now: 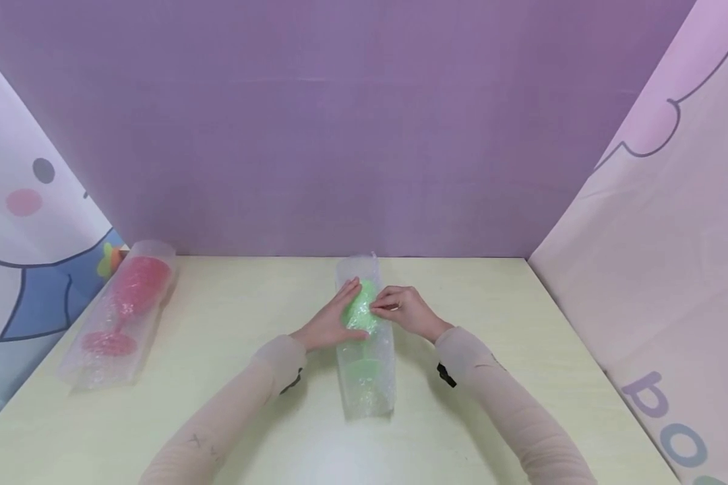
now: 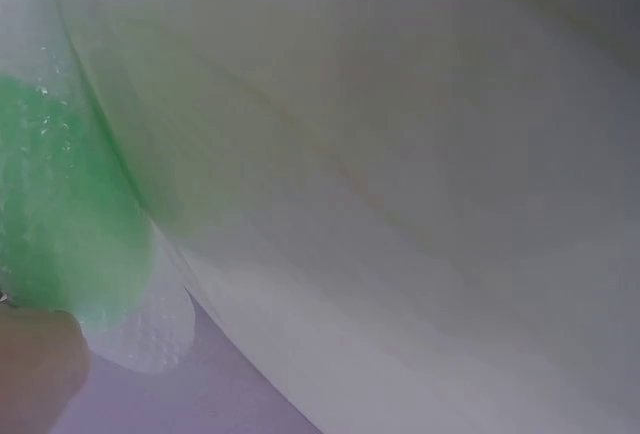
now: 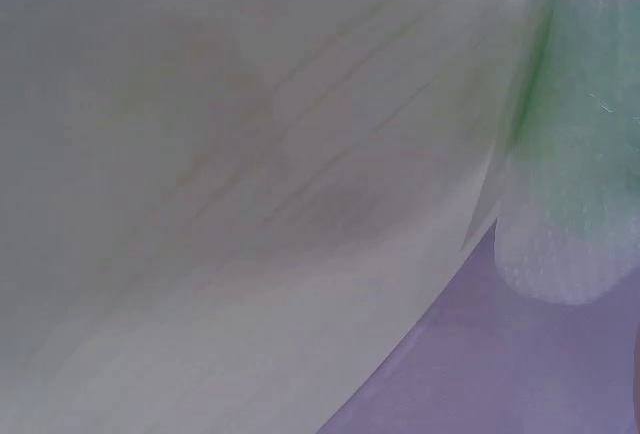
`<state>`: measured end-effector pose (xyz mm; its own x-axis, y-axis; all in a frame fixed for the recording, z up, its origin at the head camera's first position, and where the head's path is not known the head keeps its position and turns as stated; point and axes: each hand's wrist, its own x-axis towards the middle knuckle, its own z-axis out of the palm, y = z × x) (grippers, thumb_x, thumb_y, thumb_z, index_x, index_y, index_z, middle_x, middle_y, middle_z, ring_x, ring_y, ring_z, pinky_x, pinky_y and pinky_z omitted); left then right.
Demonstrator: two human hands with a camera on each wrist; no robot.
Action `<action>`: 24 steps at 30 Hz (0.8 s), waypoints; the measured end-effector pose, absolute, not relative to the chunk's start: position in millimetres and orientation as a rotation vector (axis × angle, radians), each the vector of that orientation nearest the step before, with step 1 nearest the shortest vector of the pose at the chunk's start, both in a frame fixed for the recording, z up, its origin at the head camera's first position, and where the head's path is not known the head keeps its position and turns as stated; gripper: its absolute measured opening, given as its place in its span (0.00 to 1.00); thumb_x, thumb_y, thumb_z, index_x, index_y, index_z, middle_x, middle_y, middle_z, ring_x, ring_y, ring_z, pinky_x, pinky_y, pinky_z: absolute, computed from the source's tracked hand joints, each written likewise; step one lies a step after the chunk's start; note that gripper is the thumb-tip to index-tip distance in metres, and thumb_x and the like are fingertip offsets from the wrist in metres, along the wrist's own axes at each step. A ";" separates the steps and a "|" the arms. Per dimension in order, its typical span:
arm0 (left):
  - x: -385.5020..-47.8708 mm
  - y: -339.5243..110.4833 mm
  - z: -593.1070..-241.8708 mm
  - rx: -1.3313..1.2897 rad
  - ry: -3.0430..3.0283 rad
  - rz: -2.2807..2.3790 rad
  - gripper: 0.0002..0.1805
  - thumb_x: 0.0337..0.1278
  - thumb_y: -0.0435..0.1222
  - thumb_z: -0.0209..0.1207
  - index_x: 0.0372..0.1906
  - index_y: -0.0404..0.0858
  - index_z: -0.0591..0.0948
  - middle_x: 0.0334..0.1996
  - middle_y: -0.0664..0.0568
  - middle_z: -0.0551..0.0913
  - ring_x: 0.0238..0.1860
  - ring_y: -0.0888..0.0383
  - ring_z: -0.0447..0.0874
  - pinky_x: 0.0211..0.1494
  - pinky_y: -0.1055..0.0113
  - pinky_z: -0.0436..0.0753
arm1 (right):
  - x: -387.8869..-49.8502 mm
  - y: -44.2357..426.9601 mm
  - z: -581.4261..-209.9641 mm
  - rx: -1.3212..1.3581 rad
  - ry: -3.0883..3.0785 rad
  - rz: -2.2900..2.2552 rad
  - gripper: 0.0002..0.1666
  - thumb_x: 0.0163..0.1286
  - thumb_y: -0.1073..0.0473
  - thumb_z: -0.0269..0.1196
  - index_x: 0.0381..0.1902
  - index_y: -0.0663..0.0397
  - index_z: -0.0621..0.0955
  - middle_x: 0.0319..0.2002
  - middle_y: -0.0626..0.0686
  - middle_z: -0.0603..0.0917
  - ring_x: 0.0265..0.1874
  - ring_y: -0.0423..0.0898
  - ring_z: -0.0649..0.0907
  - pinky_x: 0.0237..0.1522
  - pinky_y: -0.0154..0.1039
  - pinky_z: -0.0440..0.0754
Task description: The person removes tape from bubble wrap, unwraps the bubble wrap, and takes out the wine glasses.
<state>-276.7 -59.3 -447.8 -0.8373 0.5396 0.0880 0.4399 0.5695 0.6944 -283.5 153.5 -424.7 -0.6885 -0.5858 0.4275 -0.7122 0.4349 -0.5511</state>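
Note:
A green goblet lies inside clear bubble wrap on the table, its bowl toward the back. My left hand rests on the wrapped bowl with straight, spread fingers, the thumb across its near end. At the wrap's right edge, my right hand pinches the bubble wrap between thumb and fingertips; the exact bit held is too small to make out. The green bowl and a fingertip show at the left wrist view's edge. In the right wrist view the wrapped green goblet is partly cut off.
A red goblet in bubble wrap lies at the table's left edge. The pale table meets a purple panel at the back. Printed panels stand on the left and right.

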 end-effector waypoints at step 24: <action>-273.7 -59.1 -448.0 0.847 2.646 1.142 0.58 0.41 0.53 0.67 0.72 0.45 0.44 0.73 0.60 0.36 0.73 0.61 0.29 0.74 0.55 0.45 | -274.9 147.0 -432.7 0.986 -2.578 1.213 0.08 0.63 0.63 0.59 0.36 0.61 0.82 0.36 0.53 0.83 0.35 0.44 0.82 0.41 0.29 0.82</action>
<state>-273.7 -59.1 -448.0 -0.8321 0.5469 0.0921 0.4422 0.5540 0.7053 -274.9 147.0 -432.7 -0.7790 -0.5062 0.3700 -0.6078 0.4647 -0.6439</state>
